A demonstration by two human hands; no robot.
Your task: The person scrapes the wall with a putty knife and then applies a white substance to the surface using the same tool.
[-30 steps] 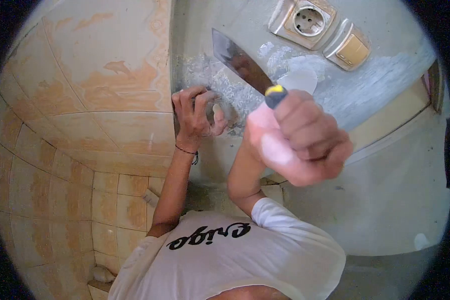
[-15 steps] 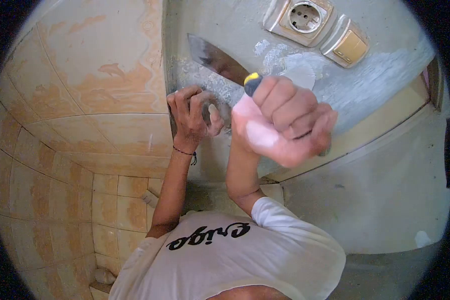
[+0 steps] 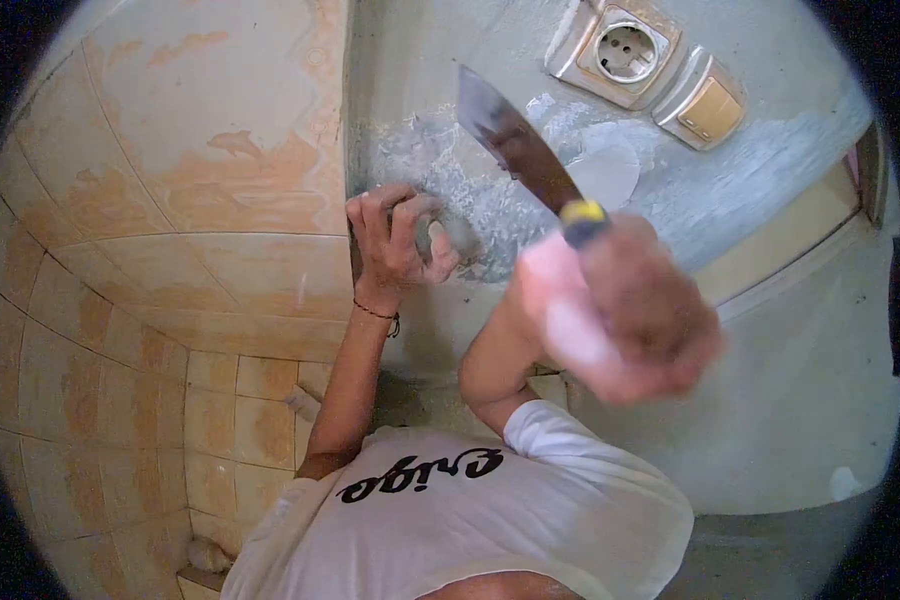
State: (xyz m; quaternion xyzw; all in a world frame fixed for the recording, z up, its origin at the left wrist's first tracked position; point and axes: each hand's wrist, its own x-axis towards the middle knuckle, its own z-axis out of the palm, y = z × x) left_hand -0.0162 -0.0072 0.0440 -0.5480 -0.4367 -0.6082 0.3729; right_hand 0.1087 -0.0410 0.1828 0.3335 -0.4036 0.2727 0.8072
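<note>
My right hand (image 3: pixel 630 310), smeared by motion, is closed around the yellow-and-black handle of a putty knife (image 3: pixel 520 150). The metal blade points up and to the left, in front of the wall, with dark brown on its face. To the left, my left hand (image 3: pixel 400 235) rests with bent fingers at the edge of the tiles, thumb apart, and nothing shows in it. A dark cord bracelet is on that wrist. Between and above the hands lies a rough, scraped patch of grey wall (image 3: pixel 430 160) with whitish flecks.
A power socket (image 3: pixel 628 50) and a light switch (image 3: pixel 708 105) are mounted at the upper right. Orange-patterned tiles (image 3: pixel 210 190) cover the wall at left. A pale round patch (image 3: pixel 610 172) sits below the socket. A ledge (image 3: pixel 770 260) runs along the right.
My right hand has moved right and down, carrying the putty knife, whose blade now points more steeply upward. My left hand stays at the tile edge; the view has shifted slightly.
</note>
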